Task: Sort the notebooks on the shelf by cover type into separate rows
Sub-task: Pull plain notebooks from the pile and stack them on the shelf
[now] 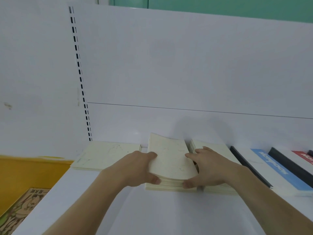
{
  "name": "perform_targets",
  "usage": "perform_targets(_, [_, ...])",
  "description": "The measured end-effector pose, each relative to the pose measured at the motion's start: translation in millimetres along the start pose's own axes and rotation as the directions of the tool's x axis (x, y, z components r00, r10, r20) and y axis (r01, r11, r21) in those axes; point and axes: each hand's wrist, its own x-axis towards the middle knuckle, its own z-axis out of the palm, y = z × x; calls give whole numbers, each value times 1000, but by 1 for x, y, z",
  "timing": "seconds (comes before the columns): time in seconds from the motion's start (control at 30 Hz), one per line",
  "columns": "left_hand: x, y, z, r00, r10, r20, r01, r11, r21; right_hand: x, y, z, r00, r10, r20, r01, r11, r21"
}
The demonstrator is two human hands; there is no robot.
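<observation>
A stack of cream-covered notebooks [171,160] lies in the middle of the white shelf [135,209], its top copies tilted up at the back. My left hand [140,168] grips the stack's left edge, thumb at the front corner. My right hand [210,167] grips its right edge, thumb at the front, and also lies over a second cream stack [218,146] just to the right. A third cream stack [106,155] lies flat to the left. On the right lie a white notebook with a black spine [250,165], a blue one [277,168] and a red one [304,156].
The white back panel [186,65] with a slotted upright [79,72] rises behind the shelf. A yellow bin [25,172] and a brown patterned board [22,207] sit below at the left. Bare shelf surface stretches in front of the stacks.
</observation>
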Motion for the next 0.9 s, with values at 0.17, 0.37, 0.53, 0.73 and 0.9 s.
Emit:
perform_targets(0.17, [3, 6, -6, 999, 9, 34, -11, 998, 67, 6, -2, -4, 1000, -5, 30, 6, 999, -35])
perform_targets(0.37, [-1, 10, 0, 999, -13, 43, 10, 998, 58, 11, 1, 3, 998, -57, 16, 58, 996, -72])
perform_targets(0.53, [-1, 17, 3, 998, -31, 58, 24, 993, 119, 17, -3, 8, 997, -76, 8, 76, 980, -181])
perform_targets(0.73, [0, 17, 1, 998, -27, 52, 21, 993, 116, 16, -4, 5, 997, -68, 24, 71, 985, -155])
perform_targets(0.9, [-4, 8, 4, 998, -33, 61, 30, 999, 36, 7, -7, 3, 998, -60, -33, 52, 976, -210])
